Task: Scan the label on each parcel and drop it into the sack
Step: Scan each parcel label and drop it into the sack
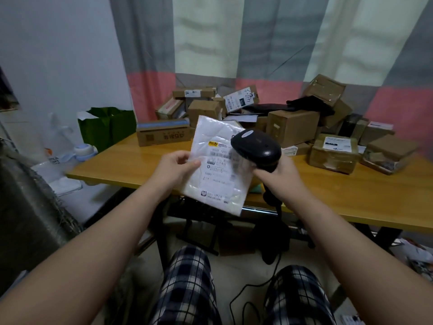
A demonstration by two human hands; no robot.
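Note:
My left hand (pixel 176 167) pinches the left edge of a flat white plastic mailer parcel (pixel 215 184), holding it upright over the table's front edge with its printed label facing me. My right hand (pixel 280 173) grips the handle of a black barcode scanner (pixel 255 146). The scanner's head hangs over the label's upper right part, pointing down and left at it. A grey woven sack (pixel 30 207) stands at my left, beside the table. The scanner's cable (pixel 271 273) runs down to the floor between my knees.
A wooden table (pixel 328 198) carries a pile of several cardboard parcels (pixel 293 127) along its back and right side. A green bag (pixel 107 127) and white plastic bags stand at the table's left end. Curtains hang behind.

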